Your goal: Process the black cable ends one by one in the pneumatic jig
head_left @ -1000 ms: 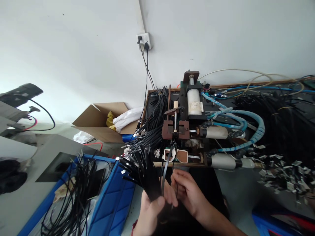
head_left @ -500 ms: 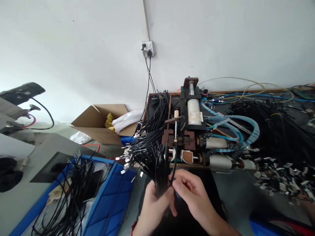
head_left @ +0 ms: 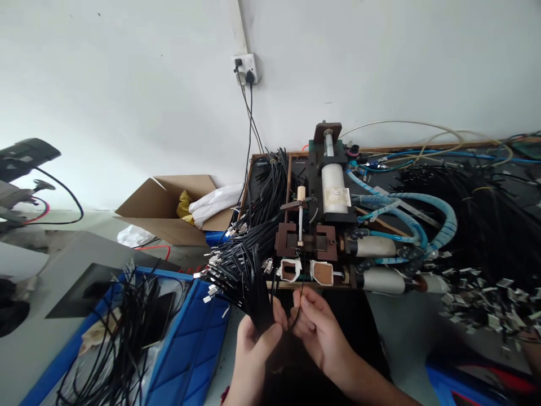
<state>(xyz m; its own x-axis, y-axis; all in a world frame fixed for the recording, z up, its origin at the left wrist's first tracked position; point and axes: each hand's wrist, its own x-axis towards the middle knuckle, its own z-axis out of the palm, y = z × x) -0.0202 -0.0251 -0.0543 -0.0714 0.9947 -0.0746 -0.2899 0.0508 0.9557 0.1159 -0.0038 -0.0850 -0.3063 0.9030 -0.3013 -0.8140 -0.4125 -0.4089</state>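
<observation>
My left hand (head_left: 258, 345) is closed around a bundle of thin black cables (head_left: 253, 285), which fans up and to the left. Between the thumb and fingers of my right hand (head_left: 320, 332) is one black cable (head_left: 302, 279), pinched near the front of the pneumatic machine (head_left: 336, 189). This cable runs upward between the machine's two white-edged pads (head_left: 322, 273); where its upper end stops is hard to make out. Brown clamp blocks (head_left: 287, 240) sit just behind the pads. The fingertips of both hands are close together, and the cable's lower part is partly hidden by them.
More black cables with white connector ends (head_left: 211, 290) lie left of the machine. A large cable pile (head_left: 490, 225) covers the right side. A blue crate (head_left: 186, 349) with cables stands at lower left, an open cardboard box (head_left: 169, 225) behind it. Blue air hoses (head_left: 439, 217) loop rightward.
The bundle in my left hand has tilted left, away from the single cable. My right hand's fingers have shifted along that cable, which now reaches less high across the machine. The view has shifted slightly.
</observation>
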